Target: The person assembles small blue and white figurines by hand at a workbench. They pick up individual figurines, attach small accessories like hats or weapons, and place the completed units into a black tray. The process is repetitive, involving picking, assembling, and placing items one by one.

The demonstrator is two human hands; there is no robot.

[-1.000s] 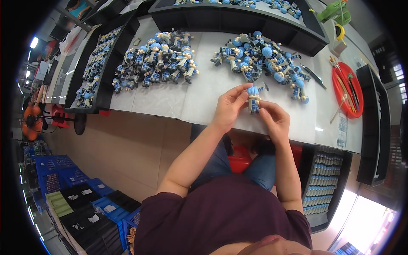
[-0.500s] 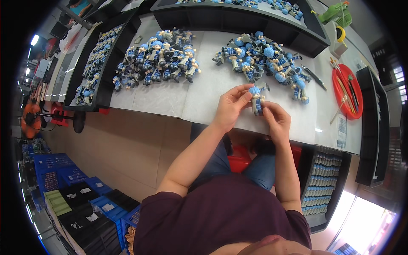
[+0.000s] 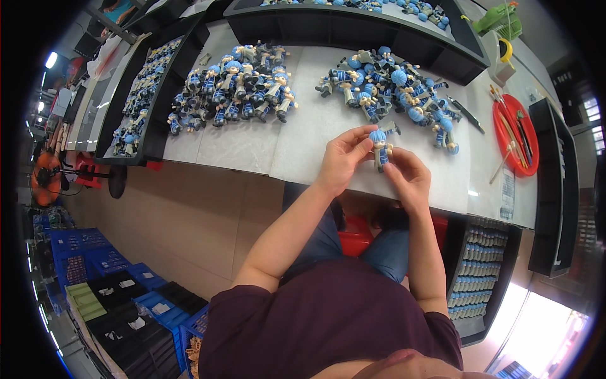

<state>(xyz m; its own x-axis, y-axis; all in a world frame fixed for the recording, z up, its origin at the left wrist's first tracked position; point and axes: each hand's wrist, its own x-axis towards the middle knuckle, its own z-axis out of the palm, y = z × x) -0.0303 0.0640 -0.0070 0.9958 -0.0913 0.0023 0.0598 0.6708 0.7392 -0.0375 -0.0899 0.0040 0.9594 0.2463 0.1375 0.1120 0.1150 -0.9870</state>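
Note:
A small figurine (image 3: pixel 380 151) with light blue hair and a blue-and-grey outfit is held upright above the near table edge. My left hand (image 3: pixel 344 158) pinches it at the head and side from the left. On its right side, the fingers of my right hand (image 3: pixel 410 179) close round its lower body. Just beyond lies a loose heap of similar figurines (image 3: pixel 401 85). A second heap of figurines (image 3: pixel 237 85) covers the table farther left.
Black trays (image 3: pixel 353 28) of figurines stand at the back and left. A red dish (image 3: pixel 532 165) holding brushes and sticks is at the right, near a black pen-like tool (image 3: pixel 467 115). Rows of figurines fill another tray (image 3: pixel 456 265) beside my right leg.
My right hand's thumb and fingers have shifted slightly along the figurine's lower body. The left hand and the heaps look the same.

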